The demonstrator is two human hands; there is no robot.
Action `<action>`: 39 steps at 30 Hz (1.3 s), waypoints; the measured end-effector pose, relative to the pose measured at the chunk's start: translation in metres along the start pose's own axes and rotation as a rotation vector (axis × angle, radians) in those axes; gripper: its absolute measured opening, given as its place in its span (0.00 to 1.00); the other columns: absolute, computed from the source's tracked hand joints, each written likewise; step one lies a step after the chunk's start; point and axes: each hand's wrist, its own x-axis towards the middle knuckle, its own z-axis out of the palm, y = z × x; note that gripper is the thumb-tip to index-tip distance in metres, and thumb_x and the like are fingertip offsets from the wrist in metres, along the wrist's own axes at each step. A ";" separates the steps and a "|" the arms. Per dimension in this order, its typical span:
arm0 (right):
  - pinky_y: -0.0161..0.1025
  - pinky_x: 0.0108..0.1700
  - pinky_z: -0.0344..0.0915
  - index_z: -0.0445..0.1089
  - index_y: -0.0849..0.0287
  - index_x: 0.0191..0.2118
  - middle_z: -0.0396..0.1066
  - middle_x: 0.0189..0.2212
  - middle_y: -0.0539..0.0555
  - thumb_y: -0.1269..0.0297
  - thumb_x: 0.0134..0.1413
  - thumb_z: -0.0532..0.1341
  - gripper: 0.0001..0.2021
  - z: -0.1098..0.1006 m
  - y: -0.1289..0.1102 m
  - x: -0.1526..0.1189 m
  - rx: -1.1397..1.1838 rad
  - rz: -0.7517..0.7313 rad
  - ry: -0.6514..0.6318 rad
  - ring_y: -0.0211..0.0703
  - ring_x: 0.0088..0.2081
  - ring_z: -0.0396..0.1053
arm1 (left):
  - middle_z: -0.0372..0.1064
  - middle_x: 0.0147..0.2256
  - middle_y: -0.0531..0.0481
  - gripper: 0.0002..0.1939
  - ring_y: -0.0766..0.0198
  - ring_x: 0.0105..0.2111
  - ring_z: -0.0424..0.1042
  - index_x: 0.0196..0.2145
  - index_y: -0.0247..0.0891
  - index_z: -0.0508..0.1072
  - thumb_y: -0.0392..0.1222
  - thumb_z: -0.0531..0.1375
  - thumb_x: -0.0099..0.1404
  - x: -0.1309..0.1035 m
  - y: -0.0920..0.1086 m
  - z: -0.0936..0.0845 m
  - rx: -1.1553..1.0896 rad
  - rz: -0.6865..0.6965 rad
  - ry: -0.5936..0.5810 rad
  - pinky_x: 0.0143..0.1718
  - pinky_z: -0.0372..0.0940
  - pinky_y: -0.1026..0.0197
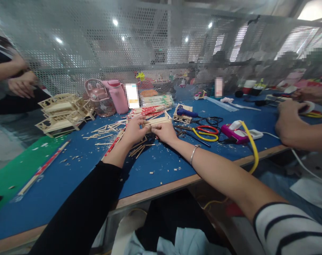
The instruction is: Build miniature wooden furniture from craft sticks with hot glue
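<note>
My left hand (135, 131) and my right hand (165, 131) meet over the blue table, fingers pinched together on a small wooden stick frame (160, 120). Its near edge is partly hidden by my fingers. Beneath and left of my hands lie loose wooden sticks (140, 150) and cut pieces. Just behind are disposable chopsticks in red-and-white wrappers (147, 110). To the right of my right hand, a blue glue gun (187, 112) rests on another stick frame (180, 118). Scissors with yellow handles (207, 136) and a red-handled tool (209, 129) lie nearby.
A multi-tier wooden stick model (61, 113) stands at left, beside a clear jug (104, 106) and pink bottle (118, 96). A purple power strip (237, 134) with a yellow cable sits at right. Another person's hands (290, 115) work farther right; a person stands at left.
</note>
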 end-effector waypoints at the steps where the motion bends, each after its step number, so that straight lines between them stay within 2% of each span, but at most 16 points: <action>1: 0.29 0.27 0.57 0.78 0.55 0.32 0.68 0.15 0.47 0.60 0.53 0.57 0.12 -0.001 -0.001 0.000 -0.035 -0.020 0.006 0.34 0.22 0.66 | 0.69 0.49 0.46 0.13 0.54 0.50 0.66 0.32 0.38 0.77 0.43 0.55 0.54 0.000 0.000 0.000 -0.001 0.008 -0.002 0.55 0.59 0.50; 9: 0.30 0.30 0.57 0.78 0.54 0.36 0.74 0.22 0.48 0.59 0.51 0.60 0.11 -0.002 -0.005 0.000 -0.041 -0.005 0.027 0.37 0.28 0.68 | 0.70 0.49 0.46 0.21 0.56 0.51 0.66 0.41 0.36 0.77 0.39 0.49 0.54 0.000 -0.001 -0.002 -0.066 -0.003 -0.034 0.55 0.59 0.53; 15: 0.30 0.31 0.58 0.78 0.55 0.35 0.76 0.26 0.49 0.59 0.50 0.60 0.11 -0.001 -0.004 0.001 -0.043 -0.017 0.029 0.37 0.29 0.68 | 0.70 0.49 0.47 0.21 0.57 0.51 0.66 0.40 0.37 0.77 0.37 0.49 0.53 -0.002 -0.005 0.000 -0.035 0.052 -0.035 0.56 0.58 0.52; 22: 0.31 0.31 0.58 0.78 0.55 0.34 0.76 0.26 0.49 0.60 0.51 0.59 0.11 -0.001 -0.004 0.002 -0.090 -0.045 0.028 0.37 0.29 0.69 | 0.68 0.50 0.47 0.20 0.57 0.53 0.64 0.41 0.39 0.76 0.38 0.50 0.56 -0.007 -0.006 -0.001 0.024 0.137 0.042 0.57 0.57 0.49; 30: 0.31 0.31 0.57 0.78 0.54 0.34 0.76 0.27 0.49 0.60 0.50 0.59 0.11 -0.002 -0.006 0.001 -0.117 -0.042 0.029 0.37 0.30 0.68 | 0.67 0.52 0.46 0.19 0.55 0.54 0.61 0.42 0.40 0.77 0.37 0.52 0.56 -0.006 -0.008 -0.007 0.192 0.251 0.029 0.58 0.54 0.46; 39: 0.32 0.31 0.55 0.78 0.53 0.38 0.76 0.28 0.50 0.59 0.51 0.58 0.13 -0.006 -0.009 0.000 -0.185 -0.058 0.016 0.37 0.29 0.67 | 0.67 0.52 0.46 0.20 0.56 0.54 0.62 0.43 0.40 0.76 0.36 0.51 0.57 -0.007 -0.009 -0.007 0.214 0.272 0.032 0.57 0.56 0.47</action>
